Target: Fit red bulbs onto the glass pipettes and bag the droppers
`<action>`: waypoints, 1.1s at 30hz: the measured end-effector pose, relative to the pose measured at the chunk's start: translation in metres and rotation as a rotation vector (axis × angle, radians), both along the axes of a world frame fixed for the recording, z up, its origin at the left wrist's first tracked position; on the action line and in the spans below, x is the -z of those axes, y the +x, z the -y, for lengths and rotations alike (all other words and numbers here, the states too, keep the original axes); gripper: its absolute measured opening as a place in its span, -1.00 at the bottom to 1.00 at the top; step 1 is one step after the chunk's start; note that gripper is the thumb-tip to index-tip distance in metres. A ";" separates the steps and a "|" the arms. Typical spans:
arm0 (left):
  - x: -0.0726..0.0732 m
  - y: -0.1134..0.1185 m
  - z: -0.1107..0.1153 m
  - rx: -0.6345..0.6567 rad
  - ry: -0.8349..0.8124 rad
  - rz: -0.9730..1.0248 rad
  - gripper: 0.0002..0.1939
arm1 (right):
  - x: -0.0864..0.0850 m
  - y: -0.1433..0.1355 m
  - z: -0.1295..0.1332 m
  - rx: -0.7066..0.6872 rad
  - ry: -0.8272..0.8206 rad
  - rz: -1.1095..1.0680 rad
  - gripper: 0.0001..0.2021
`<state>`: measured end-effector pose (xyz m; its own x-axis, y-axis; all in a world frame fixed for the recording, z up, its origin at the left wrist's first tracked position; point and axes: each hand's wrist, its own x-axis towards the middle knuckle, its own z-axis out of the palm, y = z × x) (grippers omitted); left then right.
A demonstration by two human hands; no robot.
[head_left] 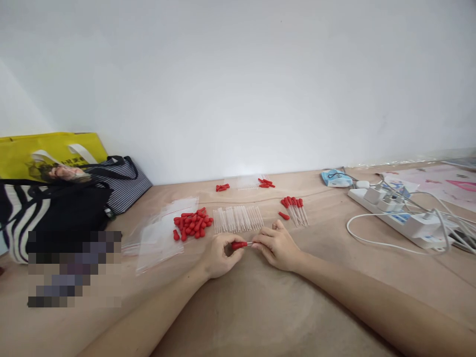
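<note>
A red teardrop-shaped rubbery bulb [239, 245] is pinched by the left hand [222, 255], a thin clear tube [250, 244] by the right hand [278, 248]; both are best held in line.

"What carries all this?"

"A light-brown tabletop [253, 307]. Near its middle lies a row of clear dropper tubes [238, 219]; just left, a heap of red dropper bulbs [192, 223], partly over clear plastic bags [159, 245]."

"And rightward?"

"Red-bulbed droppers [296, 210] with a loose bulb [283, 216] beside them, then a white power strip [399, 218] and a blue face mask [336, 178]."
</note>
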<state>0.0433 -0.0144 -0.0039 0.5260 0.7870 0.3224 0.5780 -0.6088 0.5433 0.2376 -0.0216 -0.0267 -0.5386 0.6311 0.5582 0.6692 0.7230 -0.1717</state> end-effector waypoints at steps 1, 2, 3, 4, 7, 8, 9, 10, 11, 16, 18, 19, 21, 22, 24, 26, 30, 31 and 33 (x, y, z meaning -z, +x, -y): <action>0.000 0.000 0.000 -0.011 0.005 -0.001 -0.85 | 0.000 0.000 0.000 -0.004 -0.001 -0.002 -0.78; 0.001 0.001 0.000 -0.025 0.011 -0.002 -0.85 | 0.000 -0.001 0.001 -0.008 -0.003 -0.003 -0.78; 0.001 0.001 -0.001 -0.038 0.019 -0.002 -0.85 | 0.000 -0.002 0.001 -0.012 -0.004 -0.002 -0.77; 0.002 0.001 -0.001 -0.048 0.028 -0.002 -0.86 | 0.000 -0.002 0.001 -0.015 -0.006 0.000 -0.77; 0.002 0.001 0.000 -0.040 0.051 0.003 -0.87 | 0.000 -0.003 0.002 -0.015 -0.014 0.009 -0.76; 0.001 0.001 0.000 -0.031 0.055 0.004 -0.86 | 0.000 -0.003 0.002 -0.016 -0.018 0.008 -0.76; 0.001 0.000 0.000 -0.022 0.056 0.005 -0.85 | 0.001 -0.002 0.001 -0.015 -0.021 0.005 -0.76; 0.000 0.000 0.001 -0.015 0.055 0.006 -0.84 | 0.001 -0.002 0.001 -0.015 -0.024 0.000 -0.76; 0.000 0.000 0.001 -0.012 0.053 0.006 -0.85 | 0.001 -0.002 0.001 -0.015 -0.027 -0.006 -0.76; 0.000 0.001 0.001 -0.027 0.073 0.002 -0.87 | -0.002 -0.002 0.002 -0.027 -0.030 0.006 -0.77; 0.001 0.000 0.001 -0.026 0.071 -0.007 -0.81 | -0.004 -0.001 0.003 -0.028 -0.030 0.023 -0.78; 0.002 0.000 0.001 -0.025 0.067 -0.009 -0.79 | -0.005 -0.001 0.003 -0.025 -0.030 0.029 -0.78; 0.003 -0.001 0.000 -0.021 0.070 0.007 -0.75 | -0.006 0.001 0.003 -0.013 -0.025 0.042 -0.78; 0.004 -0.002 0.000 -0.021 0.082 0.025 -0.72 | -0.006 0.003 0.002 -0.002 -0.018 0.048 -0.78; 0.005 -0.003 -0.001 -0.038 0.114 0.066 -0.65 | -0.005 0.007 -0.001 0.047 0.005 0.053 -0.79; 0.005 -0.004 -0.003 -0.084 0.107 0.082 -0.63 | -0.004 0.013 -0.006 0.143 0.035 0.030 -0.80; 0.007 -0.005 -0.005 -0.136 0.065 0.064 -0.66 | 0.000 0.033 -0.024 0.390 0.044 -0.072 -0.77; 0.007 -0.005 -0.005 -0.120 0.077 0.060 -0.64 | 0.000 0.039 -0.029 0.459 0.032 -0.096 -0.77; 0.008 -0.005 -0.005 -0.075 0.099 0.049 -0.62 | 0.001 0.048 -0.037 0.594 -0.013 -0.122 -0.78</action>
<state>0.0380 -0.0090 -0.0117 0.4488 0.7868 0.4238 0.5983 -0.6168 0.5115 0.2858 0.0158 -0.0273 -0.0248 0.8113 0.5840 0.9327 0.2290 -0.2785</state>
